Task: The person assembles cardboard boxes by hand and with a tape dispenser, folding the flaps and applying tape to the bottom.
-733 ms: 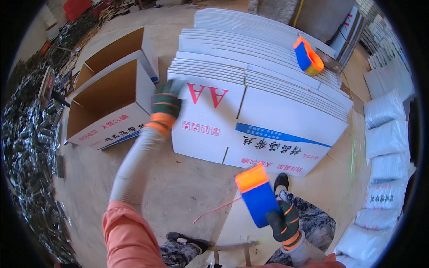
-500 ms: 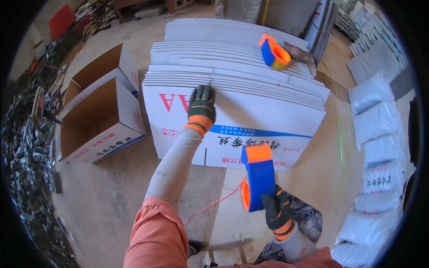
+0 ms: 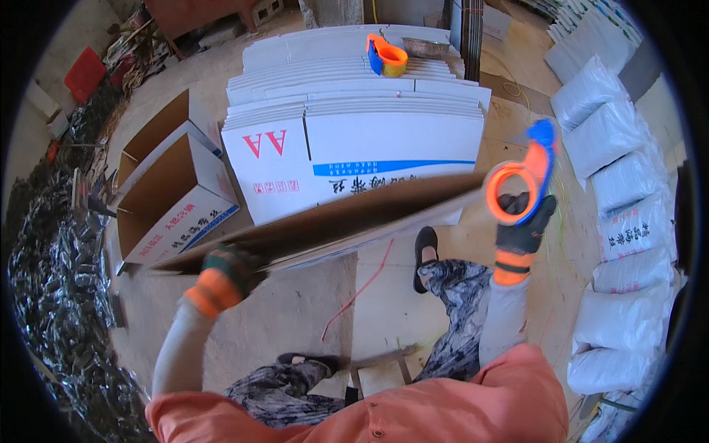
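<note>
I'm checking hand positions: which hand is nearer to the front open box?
Left. The left hand, gripping a carton, is just below and right of the front open box in view; the right hand, holding a tape dispenser, is well off to the right.

Head view: left fisheye, facing forward and steeply down.
From a distance, I am looking out from the wearer's head: the salmon shirt [image 3: 458, 406] is sitting closest below, the left hand [image 3: 231, 275] and right hand [image 3: 526, 225] are showing near, and the carton stack [image 3: 399, 136] is standing farther ahead.
</note>
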The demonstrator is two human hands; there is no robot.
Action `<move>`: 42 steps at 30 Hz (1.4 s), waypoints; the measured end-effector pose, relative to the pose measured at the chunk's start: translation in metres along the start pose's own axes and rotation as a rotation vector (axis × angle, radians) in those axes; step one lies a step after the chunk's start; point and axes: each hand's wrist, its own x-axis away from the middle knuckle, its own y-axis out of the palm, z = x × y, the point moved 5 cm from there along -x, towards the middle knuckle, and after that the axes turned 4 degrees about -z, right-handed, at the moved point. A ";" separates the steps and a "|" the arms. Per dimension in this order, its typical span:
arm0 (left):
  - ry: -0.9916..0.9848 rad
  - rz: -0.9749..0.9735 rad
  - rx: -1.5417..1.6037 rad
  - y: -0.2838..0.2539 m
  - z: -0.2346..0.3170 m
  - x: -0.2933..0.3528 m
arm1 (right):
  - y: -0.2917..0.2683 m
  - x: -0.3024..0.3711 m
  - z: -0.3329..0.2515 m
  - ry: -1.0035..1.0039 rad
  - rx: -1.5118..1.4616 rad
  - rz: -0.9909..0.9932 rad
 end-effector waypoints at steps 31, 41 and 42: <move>-0.177 0.112 1.976 0.092 0.156 -0.028 | 0.073 0.156 0.073 0.397 0.492 -0.822; -0.721 0.547 0.032 0.135 -0.039 0.154 | 0.095 0.222 0.131 0.537 0.448 -1.295; -0.868 0.276 0.201 0.138 -0.069 0.184 | 0.087 0.219 0.138 0.498 0.479 -1.287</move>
